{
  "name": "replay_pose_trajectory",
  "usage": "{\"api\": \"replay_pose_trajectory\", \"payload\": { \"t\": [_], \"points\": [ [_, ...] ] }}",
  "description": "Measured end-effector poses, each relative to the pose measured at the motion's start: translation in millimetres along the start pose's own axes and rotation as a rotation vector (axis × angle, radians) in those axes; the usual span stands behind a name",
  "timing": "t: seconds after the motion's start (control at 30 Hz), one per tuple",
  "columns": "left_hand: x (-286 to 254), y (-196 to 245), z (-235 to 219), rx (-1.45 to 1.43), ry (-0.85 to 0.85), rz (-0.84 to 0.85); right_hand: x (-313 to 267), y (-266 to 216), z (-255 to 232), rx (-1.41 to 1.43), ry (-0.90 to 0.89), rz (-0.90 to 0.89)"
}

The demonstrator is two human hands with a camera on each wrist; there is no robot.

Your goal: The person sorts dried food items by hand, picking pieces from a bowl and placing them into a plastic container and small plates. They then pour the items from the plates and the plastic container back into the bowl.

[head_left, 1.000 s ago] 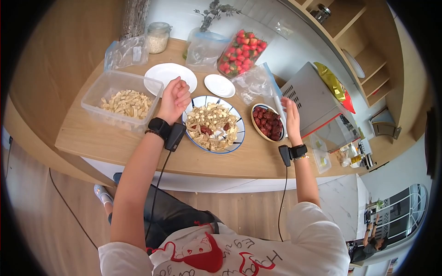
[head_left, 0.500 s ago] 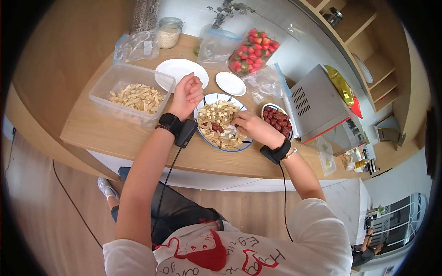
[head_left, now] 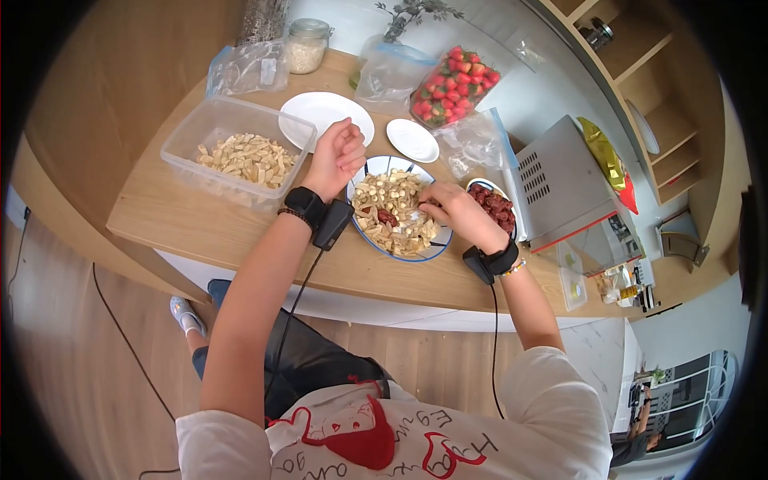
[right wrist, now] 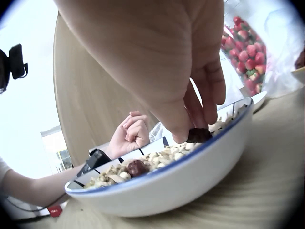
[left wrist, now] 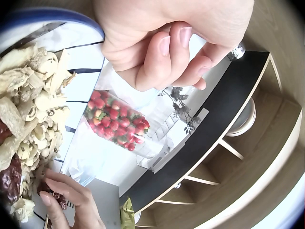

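Note:
In the head view, a wide white dish [head_left: 441, 240] with a blue rim holds pale dried slices, small pale pieces and a dried red date [head_left: 387, 217]. My right hand [head_left: 462, 212] reaches over the dish's right side. Its thumb and fingers pinch a dark red date [right wrist: 199, 135], low over the contents in the right wrist view. On the dish's left, my left hand [head_left: 338, 156] hovers with loosely curled fingers and holds nothing. A small bowl of dried red dates [head_left: 494, 210] stands right of the dish, partly hidden behind my right hand.
A clear plastic box [head_left: 180, 164] with pale dried slices stands at left. Behind are a large white plate [head_left: 308, 106], a small white plate [head_left: 412, 140], a container of strawberries [head_left: 454, 86], plastic bags [head_left: 396, 78] and a glass jar [head_left: 306, 48]. A silver appliance [head_left: 552, 180] borders the right.
My right hand has moved left from beside the bowl of dates to over the blue-rimmed dish, where it now pinches a date. The left hand keeps about its place; the head view has shifted slightly.

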State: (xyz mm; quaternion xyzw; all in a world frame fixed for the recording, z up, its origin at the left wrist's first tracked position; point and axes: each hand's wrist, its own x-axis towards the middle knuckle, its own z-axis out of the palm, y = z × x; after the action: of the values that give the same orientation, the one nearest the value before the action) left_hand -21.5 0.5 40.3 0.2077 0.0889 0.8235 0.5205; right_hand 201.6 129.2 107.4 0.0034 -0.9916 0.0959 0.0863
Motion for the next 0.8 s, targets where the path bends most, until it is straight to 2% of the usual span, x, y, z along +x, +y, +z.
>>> {"api": "replay_pose_trajectory", "payload": {
  "t": [0.13,0.23,0.27,0.37,0.4,0.5,0.6,0.7,0.73,0.77,0.8],
  "points": [
    [-0.1,-0.1,2.0,-0.021,-0.011,-0.008,2.7,-14.2,0.9,0.357,-0.031,0.206],
    [0.2,0.7,0.7,-0.026,-0.012,-0.011,10.9,-29.0,3.6,0.251,-0.077,0.155],
    [0.1,0.5,1.1,-0.024,-0.006,-0.012,13.6,-37.4,3.4,0.237,-0.039,0.066],
    [-0.4,0.0,1.3,-0.028,0.002,-0.011,19.7,-38.2,14.2,0.2,-0.126,0.026],
    [-0.2,-0.2,1.6,-0.031,0.003,-0.011,22.0,-33.4,23.3,0.178,-0.104,-0.043],
    [0.4,-0.1,1.0,-0.024,-0.003,-0.016,21.6,-36.1,29.7,0.114,-0.091,0.006],
    [0.4,-0.4,0.5,-0.023,-0.004,-0.014,22.6,-37.2,27.5,0.185,-0.046,-0.05],
    [0.7,0.0,-0.2,-0.015,-0.017,-0.016,17.8,-35.2,9.1,0.214,-0.042,0.083],
    [0.7,0.0,-0.2,-0.01,-0.012,-0.012,13.6,-37.0,-3.0,0.292,-0.069,0.253],
    [0.4,-0.1,0.4,-0.006,-0.007,-0.009,8.4,-34.1,-11.6,0.313,-0.031,0.341],
    [0.0,-0.3,0.7,-0.004,-0.002,-0.006,0.0,-19.8,-12.0,0.346,0.078,0.347]
  ]
}}
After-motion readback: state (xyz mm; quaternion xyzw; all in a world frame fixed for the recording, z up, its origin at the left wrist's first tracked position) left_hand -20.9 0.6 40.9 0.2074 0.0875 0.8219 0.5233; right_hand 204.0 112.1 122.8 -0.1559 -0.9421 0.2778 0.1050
